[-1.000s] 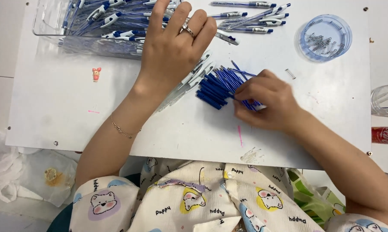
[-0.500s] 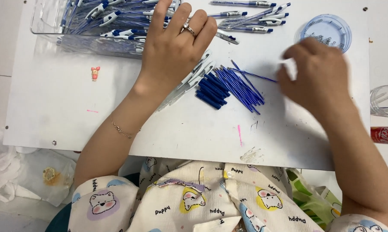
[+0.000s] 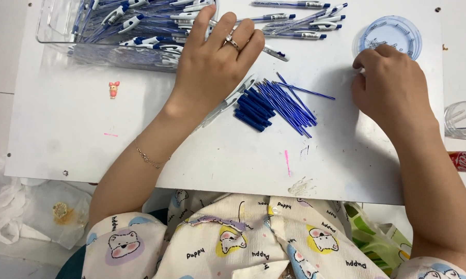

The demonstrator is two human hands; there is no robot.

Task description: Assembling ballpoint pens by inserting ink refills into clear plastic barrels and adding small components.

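Note:
My left hand (image 3: pixel 215 64) lies flat on the white board (image 3: pixel 88 139), fingers spread, resting on some clear pen barrels (image 3: pixel 233 98) at the edge of a clear tray (image 3: pixel 52 36) full of blue-and-white pens. A pile of blue pen refills (image 3: pixel 277 106) lies just right of it. My right hand (image 3: pixel 390 88) is at the right of the board, knuckles up, fingertips curled down by a round clear lid (image 3: pixel 390 33) that holds small parts. Whether those fingers pinch anything is hidden.
Several assembled pens (image 3: pixel 300 23) lie loose at the top of the board. A small pink figure (image 3: pixel 113 88) sits at the left. A clear cup (image 3: pixel 463 119) and a red can (image 3: pixel 465 161) stand off the right edge. Plastic bags lie below left.
My right hand has left the refill pile and moved up and right to the round lid. My left hand has stayed put.

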